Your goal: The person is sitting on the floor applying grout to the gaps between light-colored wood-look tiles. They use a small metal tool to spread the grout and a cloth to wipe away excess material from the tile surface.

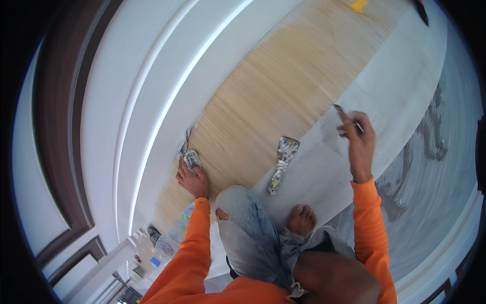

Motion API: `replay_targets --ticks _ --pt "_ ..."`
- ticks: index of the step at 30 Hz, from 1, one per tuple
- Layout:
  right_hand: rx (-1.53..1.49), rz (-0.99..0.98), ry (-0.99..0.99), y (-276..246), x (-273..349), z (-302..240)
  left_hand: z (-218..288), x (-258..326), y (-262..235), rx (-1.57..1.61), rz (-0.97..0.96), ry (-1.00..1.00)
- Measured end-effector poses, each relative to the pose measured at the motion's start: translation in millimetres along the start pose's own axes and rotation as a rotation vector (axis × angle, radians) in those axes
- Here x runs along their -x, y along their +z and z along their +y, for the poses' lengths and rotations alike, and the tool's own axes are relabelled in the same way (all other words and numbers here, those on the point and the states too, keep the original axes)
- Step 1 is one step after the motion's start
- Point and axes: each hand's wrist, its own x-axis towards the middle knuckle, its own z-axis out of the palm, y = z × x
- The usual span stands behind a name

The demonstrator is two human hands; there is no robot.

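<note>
At the lower left edge of the head view a few small containers (pixel 158 252) are seen standing together on the floor: a clear plastic bottle, a blue-capped item and some darker pieces. What is in them cannot be told, since they are small and bent by the lens.

The left hand (pixel 192 178) is pressed down on a wooden panel (pixel 283 76), fingers closed over a crumpled grey-white rag (pixel 189 157), which is trapped between the palm and the wood near the panel's left edge. The left arm, in an orange sleeve (pixel 190 243), is stretched forward and downward from the lower edge of the view.

The right hand (pixel 358 139) is raised above the panel's pale, coated part (pixel 400 81), with the wrist bent and the fingers pinched narrowly around a thin dark tool (pixel 340 110), whose tip points up and to the left. Whether the tip touches the panel cannot be told. The right forearm is held nearly upright in the view.

Between the two hands a putty knife (pixel 283 161) with a smeared metal blade and a yellowish handle is laid flat on the panel, at the border of bare wood and pale coating, apart from both hands. A knee in torn light jeans (pixel 243 223) and a bare foot (pixel 302 219) are rested on the panel just below it. A yellow object (pixel 359 5) is seen at the far end of the wood.
</note>
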Motion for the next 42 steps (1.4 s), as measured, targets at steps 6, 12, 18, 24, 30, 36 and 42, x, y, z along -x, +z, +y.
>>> replay_targets --ticks 6,12,18,24,30,36,42 --pt "0.433 -0.184 -0.502 144 -70 10 -9 42 5 -0.071 0.104 -0.321" --pt "0.713 0.002 -0.727 201 -127 45 0 42 0 -0.047 0.082 -0.357" --pt "0.718 -0.154 -0.67 213 -112 41 3 42 -7 -0.031 0.057 -0.372" --pt "0.734 -0.218 -0.732 206 -113 41 4 40 -3 -0.046 0.081 -0.396" --pt "0.717 -0.304 -0.782 210 -110 41 1 41 1 -0.069 0.092 -0.371" --pt "0.716 -0.331 -0.883 224 -107 50 3 40 0 -0.069 0.077 -0.376" --pt "0.729 -0.29 -0.844 233 -103 52 0 40 -1 -0.071 0.094 -0.369"
